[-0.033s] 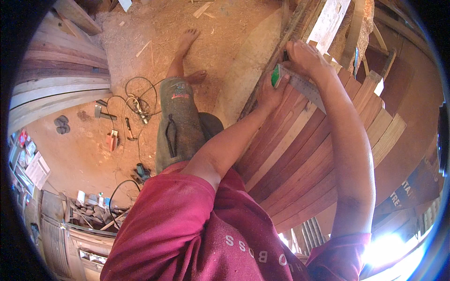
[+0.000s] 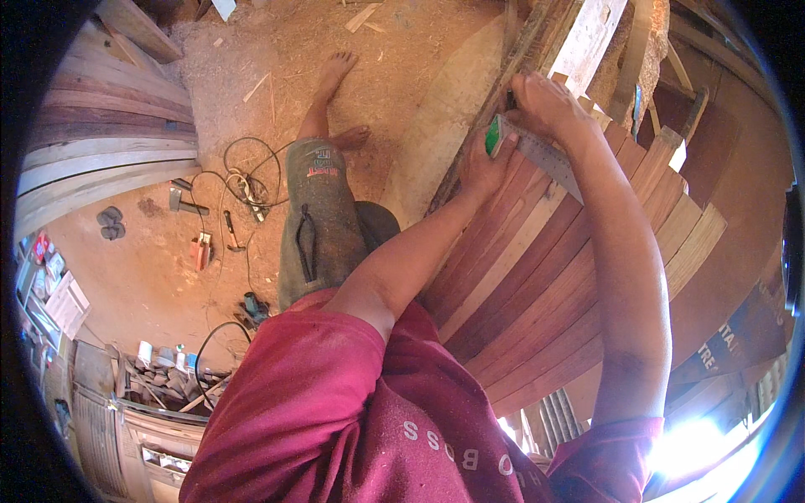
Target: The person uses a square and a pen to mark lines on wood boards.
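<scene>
My left hand (image 2: 488, 163) is closed on the green handle of a try square (image 2: 547, 157), whose metal blade lies across several reddish-brown and pale wooden boards (image 2: 537, 268) set side by side. Just beyond it, my right hand (image 2: 543, 102) rests near the boards' far ends, fingers curled. Something small and dark shows at its fingertips, too small to name. My right forearm passes over the boards and partly hides them.
More planks (image 2: 109, 151) are stacked at the left. On the dusty floor lie a hammer (image 2: 231, 230), tangled cables (image 2: 247, 189), a power tool (image 2: 251, 310) and a pair of sandals (image 2: 111, 222). A pale upright timber (image 2: 589, 38) stands beyond my right hand.
</scene>
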`<state>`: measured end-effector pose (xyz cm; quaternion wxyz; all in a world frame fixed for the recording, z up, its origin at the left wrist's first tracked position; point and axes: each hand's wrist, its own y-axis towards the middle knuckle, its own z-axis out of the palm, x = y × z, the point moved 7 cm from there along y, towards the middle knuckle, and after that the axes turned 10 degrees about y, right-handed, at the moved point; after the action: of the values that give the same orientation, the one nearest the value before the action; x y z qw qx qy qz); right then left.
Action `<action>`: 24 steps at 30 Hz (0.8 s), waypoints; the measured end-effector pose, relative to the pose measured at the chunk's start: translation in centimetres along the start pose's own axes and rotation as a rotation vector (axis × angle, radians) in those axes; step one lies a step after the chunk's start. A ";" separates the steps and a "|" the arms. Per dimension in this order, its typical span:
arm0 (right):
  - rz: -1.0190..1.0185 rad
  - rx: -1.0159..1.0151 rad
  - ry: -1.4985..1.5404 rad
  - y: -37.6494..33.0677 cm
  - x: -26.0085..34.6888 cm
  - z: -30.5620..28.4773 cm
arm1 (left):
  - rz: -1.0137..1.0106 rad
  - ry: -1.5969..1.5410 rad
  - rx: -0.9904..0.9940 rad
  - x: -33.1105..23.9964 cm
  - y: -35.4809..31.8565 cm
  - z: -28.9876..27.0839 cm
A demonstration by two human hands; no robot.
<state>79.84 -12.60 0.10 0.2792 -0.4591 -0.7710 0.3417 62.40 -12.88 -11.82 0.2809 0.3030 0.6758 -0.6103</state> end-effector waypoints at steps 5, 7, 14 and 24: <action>-0.011 0.017 0.045 -0.2 1.1 -1.4 | 0.031 -0.055 -0.011 -0.6 0.2 -0.4; 0.018 0.003 0.035 -0.2 0.9 -0.8 | -0.036 -0.050 0.172 -0.7 0.0 -0.1; 0.034 -0.049 -0.033 -0.4 1.1 -0.7 | -0.011 -0.040 0.015 -0.7 -0.2 -0.7; 0.077 0.076 -0.118 -3.4 2.7 -5.0 | -0.018 -0.040 0.060 -1.7 -0.7 -1.4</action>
<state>80.69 -9.97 6.15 0.2373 -0.4567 -0.7545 0.4073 63.03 -11.62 -9.94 0.2796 0.2928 0.6543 -0.6387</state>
